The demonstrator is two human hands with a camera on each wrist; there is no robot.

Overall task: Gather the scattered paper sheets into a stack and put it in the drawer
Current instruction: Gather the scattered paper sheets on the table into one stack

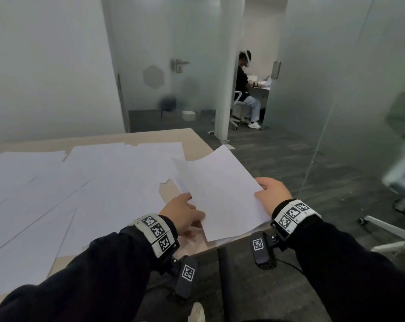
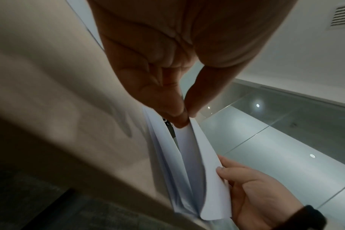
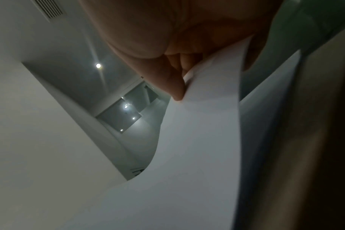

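Already partly gathered, a thin stack of white paper sheets (image 1: 222,194) is held at the near right corner of the pale wooden worktop (image 1: 197,140), its far end tipped up and reaching past the worktop's right edge. The person's left hand (image 1: 185,214) takes the stack's left edge, and the left wrist view shows thumb and fingertips (image 2: 179,119) pinching a sheet there, apparently to draw loose pages into line. The right hand (image 1: 272,192) has its grip closed on the right edge, thumb on top and fingers beneath, steadying the bundle so the pages can be squared between both hands. Under the top page, the left wrist view shows several sheets fanned apart, so the edges look not yet aligned. Many more scattered white paper sheets (image 1: 69,182) lie overlapping across the worktop to the left, suggesting the gathering is at an early stage. No drawer is visible. Beyond frosted glass partitions (image 1: 45,66), another person (image 1: 245,89) sits at a desk
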